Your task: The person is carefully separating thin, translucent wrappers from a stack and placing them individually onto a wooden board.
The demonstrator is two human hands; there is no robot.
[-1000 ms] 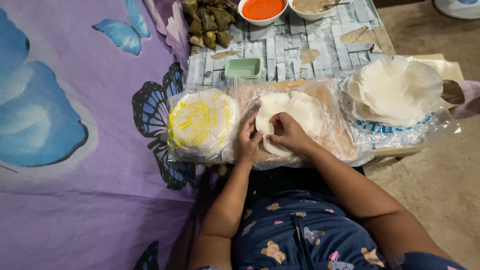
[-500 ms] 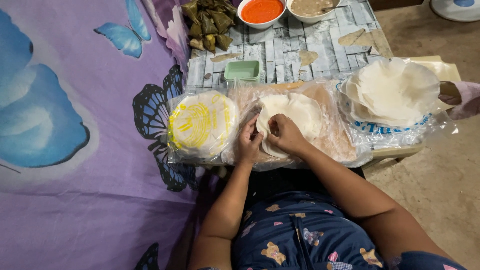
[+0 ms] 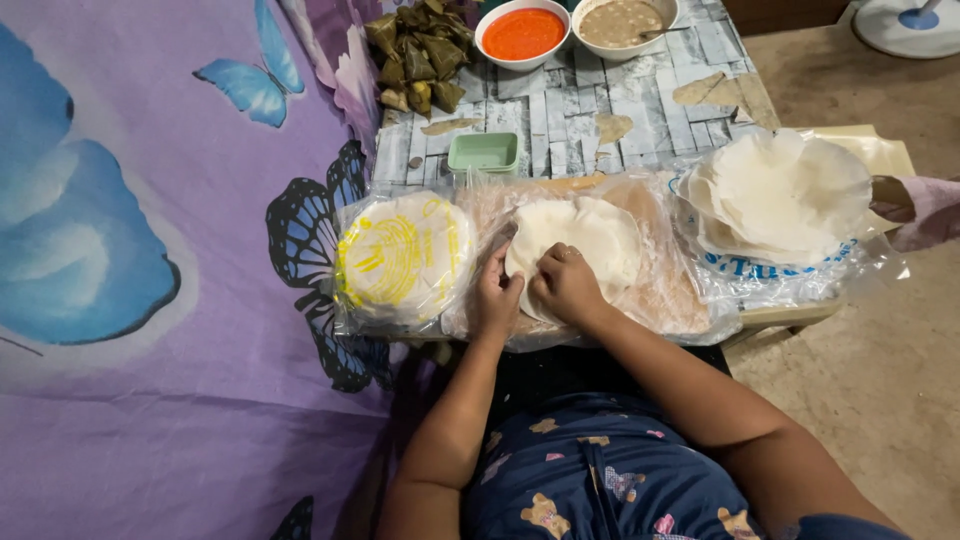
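White and round, the thin wrapper [image 3: 580, 240] lies flat on a sheet of clear plastic [image 3: 660, 290] in front of you, and both of your hands are on its near edge. Your left hand [image 3: 495, 300] has its fingers curled down, pinching the wrapper's lower left rim. Your right hand [image 3: 567, 285] sits just beside it, touching it, fingers bent and pressed onto the same edge.

To the left, a packet of wrappers with yellow print [image 3: 405, 258] lies just beside your left hand. To the right, a loose pile of white wrappers [image 3: 785, 195] rests on another plastic bag. Beyond the wrapper stands a small green dish [image 3: 484, 152] on the table [image 3: 560, 110]. Farther back are a bowl of red sauce [image 3: 522, 32], a bowl of brown filling [image 3: 622, 22] and a heap of leaf-wrapped parcels [image 3: 418, 55]. A purple butterfly cloth [image 3: 150, 250] covers the left side.
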